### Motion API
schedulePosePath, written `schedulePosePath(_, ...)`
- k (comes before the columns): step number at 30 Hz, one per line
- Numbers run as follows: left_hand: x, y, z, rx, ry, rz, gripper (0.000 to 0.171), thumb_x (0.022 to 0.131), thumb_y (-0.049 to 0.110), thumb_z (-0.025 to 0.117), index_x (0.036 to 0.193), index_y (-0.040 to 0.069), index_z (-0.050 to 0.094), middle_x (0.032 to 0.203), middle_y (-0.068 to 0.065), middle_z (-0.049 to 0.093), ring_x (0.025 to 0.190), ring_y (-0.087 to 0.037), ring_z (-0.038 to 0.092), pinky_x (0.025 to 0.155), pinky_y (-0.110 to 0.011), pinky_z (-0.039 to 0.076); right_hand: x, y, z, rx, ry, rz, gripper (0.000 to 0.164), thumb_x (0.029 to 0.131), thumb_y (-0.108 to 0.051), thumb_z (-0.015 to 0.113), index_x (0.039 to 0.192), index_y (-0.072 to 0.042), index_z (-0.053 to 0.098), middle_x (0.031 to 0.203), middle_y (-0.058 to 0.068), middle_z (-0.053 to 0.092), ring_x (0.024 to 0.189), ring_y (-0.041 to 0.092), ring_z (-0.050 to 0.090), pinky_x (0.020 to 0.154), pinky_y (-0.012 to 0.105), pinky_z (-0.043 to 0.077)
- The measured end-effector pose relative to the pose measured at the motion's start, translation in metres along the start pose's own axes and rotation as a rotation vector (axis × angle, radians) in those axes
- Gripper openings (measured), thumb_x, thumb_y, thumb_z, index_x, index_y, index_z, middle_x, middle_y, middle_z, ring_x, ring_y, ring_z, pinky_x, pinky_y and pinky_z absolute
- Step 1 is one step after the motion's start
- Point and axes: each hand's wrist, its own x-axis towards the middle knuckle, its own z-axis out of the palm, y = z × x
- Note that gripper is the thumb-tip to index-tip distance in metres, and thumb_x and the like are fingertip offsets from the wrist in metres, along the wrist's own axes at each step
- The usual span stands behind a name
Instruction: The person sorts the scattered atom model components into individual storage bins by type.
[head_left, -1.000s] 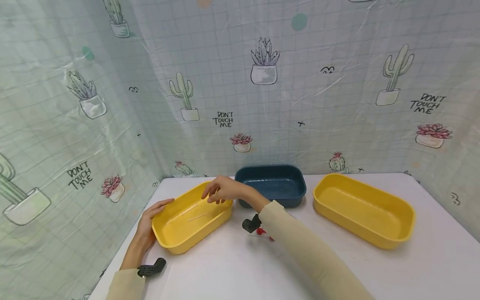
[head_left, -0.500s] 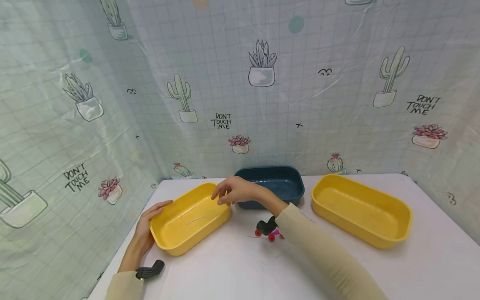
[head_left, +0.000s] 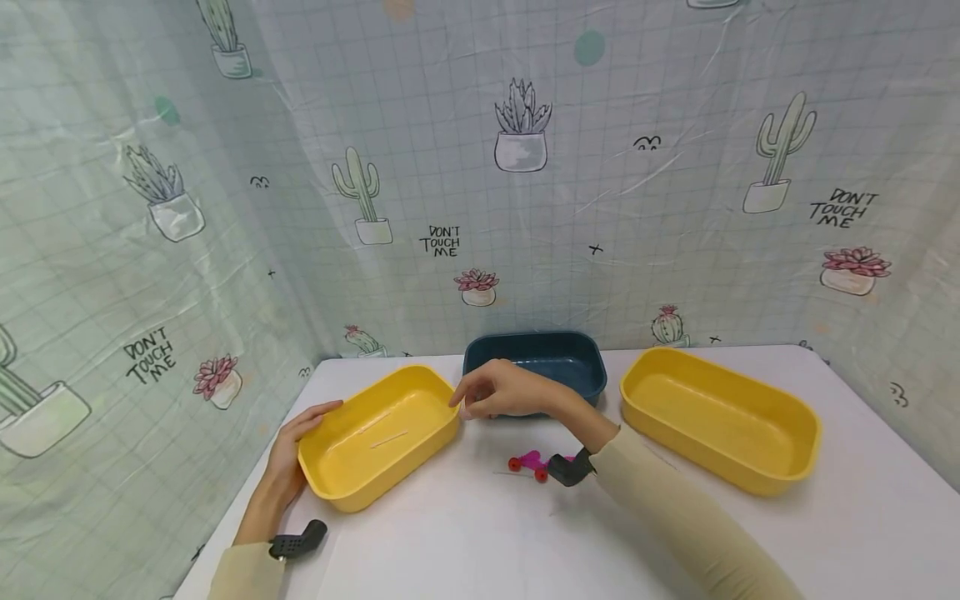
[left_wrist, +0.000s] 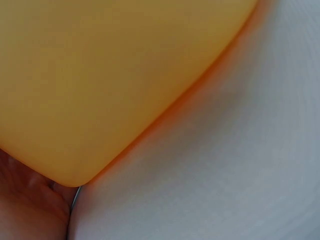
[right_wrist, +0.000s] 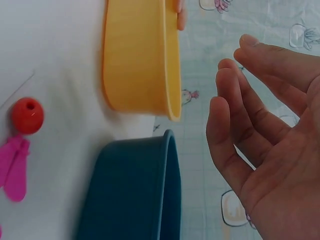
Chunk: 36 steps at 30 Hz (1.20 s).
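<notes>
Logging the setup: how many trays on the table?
3: a yellow tray at left, by the left hand; a blue tray at back centre, partly hidden by the right hand; another yellow tray at right.

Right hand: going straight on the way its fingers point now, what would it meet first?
Most likely the left yellow tray, at its right end; the head view shows the fingers aimed there, though depth is unclear.

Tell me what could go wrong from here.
If the right hand drops, its black wrist camera might knock the red beads or pink pieces on the table. The left hand, touching the left yellow tray, could tilt it and make the thin sticks inside slide.
</notes>
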Motion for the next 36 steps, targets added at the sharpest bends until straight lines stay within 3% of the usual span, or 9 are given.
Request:
schedulePosePath(11,0.000,0.000,-0.001,-0.004,-0.009,0.003,0.046,0.111,0.026,0.039,0.152,0.008,0.051,0.135,0.014,0.064,0.124,-0.004,0.064,0.103,-0.019,0.053,-0.047,0.014,0.001,0.030,0.001,0.023,0.021,0.096,-0.019,0.074,0.117,-0.015,0.076,0.090,0.000,0.069,0.080,0.021,0.067,0.073,0.023,0.059)
schedulePosePath(24,0.001,-0.001,-0.003,-0.011,-0.018,-0.004,0.045,0.112,0.023,0.036,0.152,0.008,0.051,0.135,0.014,0.065,0.124,-0.002,0.063,0.102,-0.018,0.053,-0.096,0.025,0.006,-0.024,0.012,0.110,0.021,0.095,-0.018,0.074,0.115,-0.017,0.077,0.094,-0.001,0.073,0.084,0.010,0.064,0.073,0.022,0.058)
schedulePosePath(29,0.002,-0.001,-0.004,-0.017,-0.014,-0.013,0.045,0.112,0.024,0.037,0.151,0.010,0.052,0.134,0.015,0.065,0.124,-0.002,0.063,0.102,-0.018,0.053,-0.112,0.033,0.008,-0.023,-0.012,0.108,0.022,0.095,-0.016,0.073,0.116,-0.011,0.077,0.091,-0.002,0.073,0.080,0.008,0.064,0.068,0.021,0.057)
schedulePosePath(36,0.003,-0.002,-0.005,-0.021,-0.026,-0.009,0.045,0.112,0.023,0.036,0.152,0.008,0.052,0.134,0.015,0.066,0.124,-0.002,0.063,0.102,-0.018,0.053,-0.130,0.045,0.014,-0.031,-0.025,0.156,0.020,0.093,-0.013,0.074,0.113,-0.014,0.078,0.090,-0.008,0.071,0.078,0.004,0.061,0.062,0.022,0.058)
